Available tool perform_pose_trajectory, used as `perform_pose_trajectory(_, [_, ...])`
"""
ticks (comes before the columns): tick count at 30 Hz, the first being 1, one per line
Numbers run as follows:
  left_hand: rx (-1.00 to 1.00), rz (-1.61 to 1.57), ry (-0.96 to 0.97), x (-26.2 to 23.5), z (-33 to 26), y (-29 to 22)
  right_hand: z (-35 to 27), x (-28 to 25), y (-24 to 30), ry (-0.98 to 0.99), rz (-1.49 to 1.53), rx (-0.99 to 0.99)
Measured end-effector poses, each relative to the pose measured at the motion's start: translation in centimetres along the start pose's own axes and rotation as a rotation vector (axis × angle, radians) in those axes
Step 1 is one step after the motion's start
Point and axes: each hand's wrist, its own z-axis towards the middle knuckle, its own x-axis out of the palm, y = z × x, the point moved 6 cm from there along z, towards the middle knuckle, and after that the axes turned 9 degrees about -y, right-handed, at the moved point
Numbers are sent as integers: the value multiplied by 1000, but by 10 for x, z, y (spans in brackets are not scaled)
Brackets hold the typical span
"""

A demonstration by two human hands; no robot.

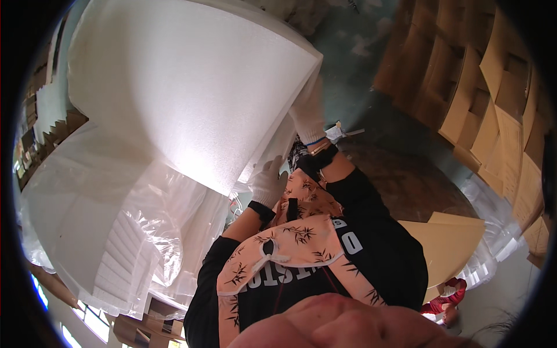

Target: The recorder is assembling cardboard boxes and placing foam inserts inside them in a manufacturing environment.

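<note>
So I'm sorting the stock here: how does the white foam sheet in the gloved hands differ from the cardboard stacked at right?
The foam sheet is white, smooth and held up, curving; the cardboard is brown, flat-folded and stacked. The left hand and right hand grip the foam sheet; nobody touches the cardboard. Both are sheet packing material.

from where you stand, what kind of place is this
Probably a packing workshop or warehouse. Flattened cardboard boxes are stacked in rows at the right, white foam sheets sit in clear plastic wrap at the left, and both gloved hands, left hand and right hand, grip a large white foam slab.
</note>
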Motion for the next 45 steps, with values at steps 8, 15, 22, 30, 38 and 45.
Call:
perform_pose_trajectory(8, [-175, 18, -145, -13, -33, 44, 66, -40, -21, -291, -214, -80])
perform_pose_trajectory(15, [-171, 226, -28, 13, -24, 75, 155, -29, -78, -86, -117, 137])
perform_pose_trajectory(22, [-149, 40, 136, 60, -7, 130, 131, 51, -196, 316, -745, 105])
perform_pose_trajectory(30, [-616, -676, -370, -5, -44, 199, -134, 153, -318, 1472, -848, -381])
perform_pose_trajectory(38, [256, 108, -791, -145, -77, 28, -101, 16, -193, 613, -515, 75])
perform_pose_trajectory(45, [-55, -14, -509, -133, -67, 43, -150, -97, -80, 323, -414, 33])
